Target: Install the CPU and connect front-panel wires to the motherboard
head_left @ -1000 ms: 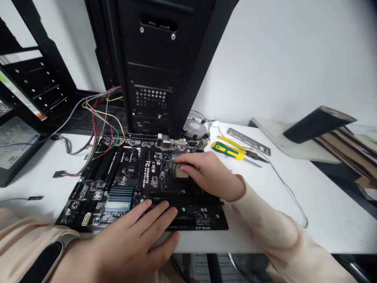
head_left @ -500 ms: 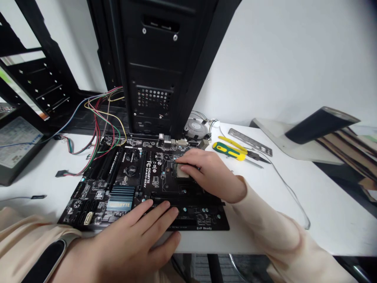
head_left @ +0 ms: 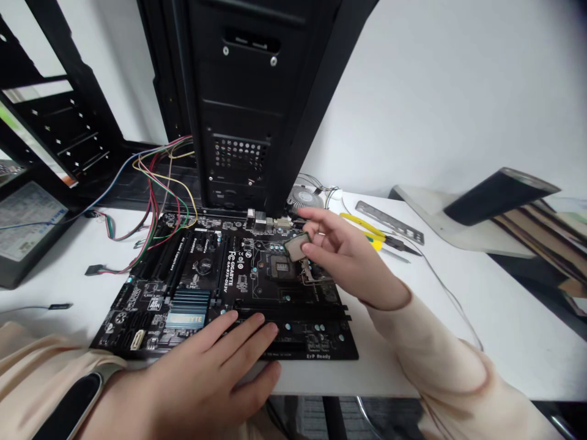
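Observation:
A black motherboard (head_left: 270, 339) lies flat on the white table. My left hand (head_left: 215, 366) rests on its near edge, fingers stretched out, holding nothing. Between thumb and fingers my right hand (head_left: 337, 250) pinches a processor (head_left: 297, 247), tilted and raised above the board. Just below and left of it the bare CPU socket (head_left: 280, 267) shows. The socket's raised metal frame (head_left: 316, 274) is partly visible under my right hand. A blue heatsink (head_left: 189, 308) sits on the board near my left fingers.
A black computer case (head_left: 243, 98) stands behind the board, with coloured cables (head_left: 151, 189) trailing over the board's left part. A cooler fan (head_left: 306, 197), yellow-handled pliers (head_left: 364, 226) and a metal I/O shield (head_left: 389, 221) lie at the right. A power supply (head_left: 32, 226) sits far left.
My right hand has lifted the processor out of its socket, up and slightly right, tilting it. The socket is now uncovered. My left hand has stayed in place.

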